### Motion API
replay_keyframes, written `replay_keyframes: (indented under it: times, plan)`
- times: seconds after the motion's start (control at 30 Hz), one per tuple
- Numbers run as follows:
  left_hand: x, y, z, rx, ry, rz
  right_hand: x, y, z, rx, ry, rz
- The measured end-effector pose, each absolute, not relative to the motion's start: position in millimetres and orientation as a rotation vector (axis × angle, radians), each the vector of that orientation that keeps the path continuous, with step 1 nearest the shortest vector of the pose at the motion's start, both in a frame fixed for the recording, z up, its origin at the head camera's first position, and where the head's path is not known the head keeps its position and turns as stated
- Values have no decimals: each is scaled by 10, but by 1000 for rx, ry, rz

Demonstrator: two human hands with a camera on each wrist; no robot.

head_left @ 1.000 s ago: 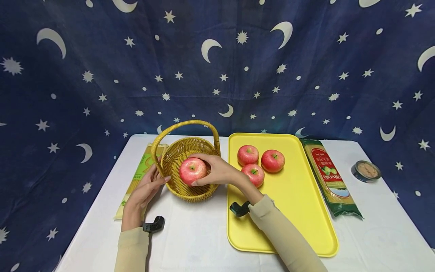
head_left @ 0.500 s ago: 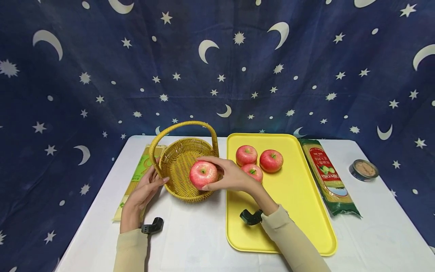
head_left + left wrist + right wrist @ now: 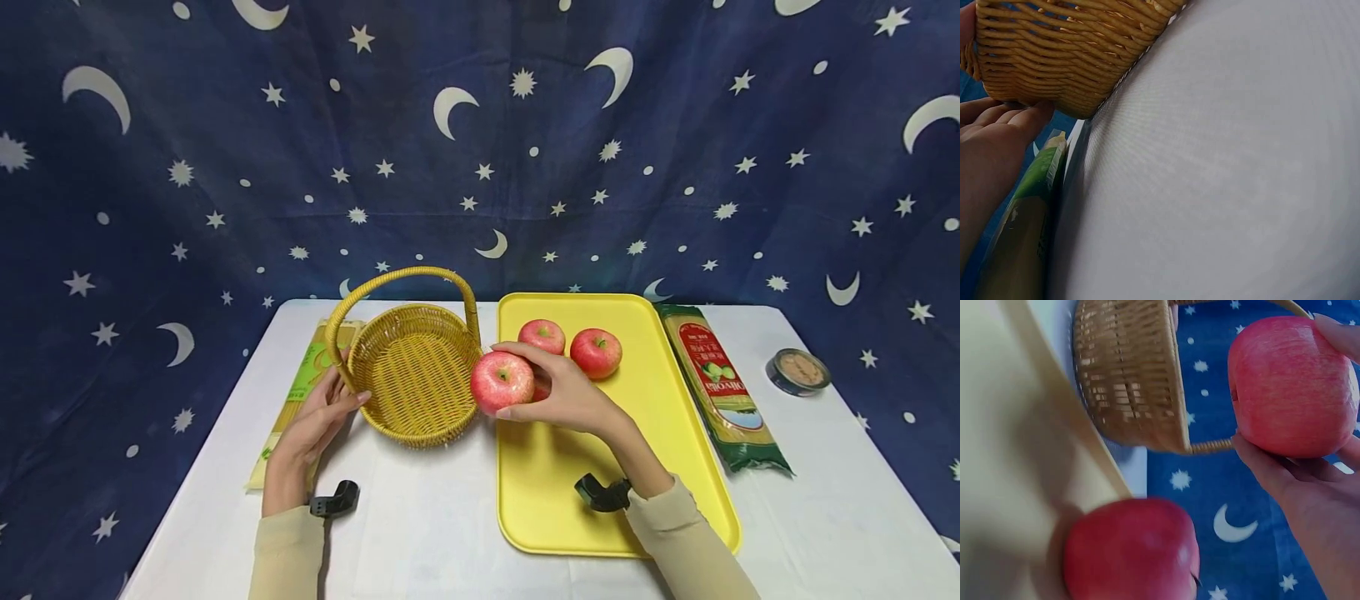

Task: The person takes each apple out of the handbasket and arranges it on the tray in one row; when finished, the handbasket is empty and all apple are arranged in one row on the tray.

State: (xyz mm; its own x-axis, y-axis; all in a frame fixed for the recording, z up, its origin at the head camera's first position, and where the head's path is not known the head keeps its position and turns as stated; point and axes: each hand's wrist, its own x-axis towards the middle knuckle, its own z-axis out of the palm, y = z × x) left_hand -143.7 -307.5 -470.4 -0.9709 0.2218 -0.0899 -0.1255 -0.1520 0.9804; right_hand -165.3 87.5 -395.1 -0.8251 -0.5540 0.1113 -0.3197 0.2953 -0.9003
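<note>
A yellow wicker basket (image 3: 420,435) with a tall arched handle stands on the white table, its woven floor in sight. My left hand (image 3: 317,421) grips its left side, thumb over the rim; the left wrist view has fingers against the outside of the basket (image 3: 1066,56). Just right of the basket, my right hand (image 3: 576,398) holds a red apple (image 3: 501,383) between thumb and fingers, near the tray's left edge. On the yellow tray (image 3: 622,500) lie two apples, one at the back (image 3: 542,335) and another (image 3: 596,353) to its right; a third is mostly behind my right hand.
A green pack of noodles (image 3: 307,375) lies left of the basket, partly under my left hand. Right of the tray are a green and red pasta pack (image 3: 723,383) and a small round tin (image 3: 799,372). A dark blue star-patterned cloth (image 3: 480,167) hangs behind the table.
My right hand has carried the apple rightward from over the basket to the tray's left edge. My left hand keeps its hold on the basket.
</note>
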Motion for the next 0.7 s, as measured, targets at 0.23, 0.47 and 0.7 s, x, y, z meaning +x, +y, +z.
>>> replay_keyframes:
  times: [0.23,0.47,0.7]
  plan:
    - [-1420,-3079,-4693,113,1888,2217,-1581,1194,-3926,-742,2413,-1577]
    - [-1425,-3069,-4693,104,1892,2211,-1517,1537,-3943,-645,2460,-1628]
    - [-1432,-3070,-4679,69,1881,2210,-1457,1825,-4019,-521,2534,-1603]
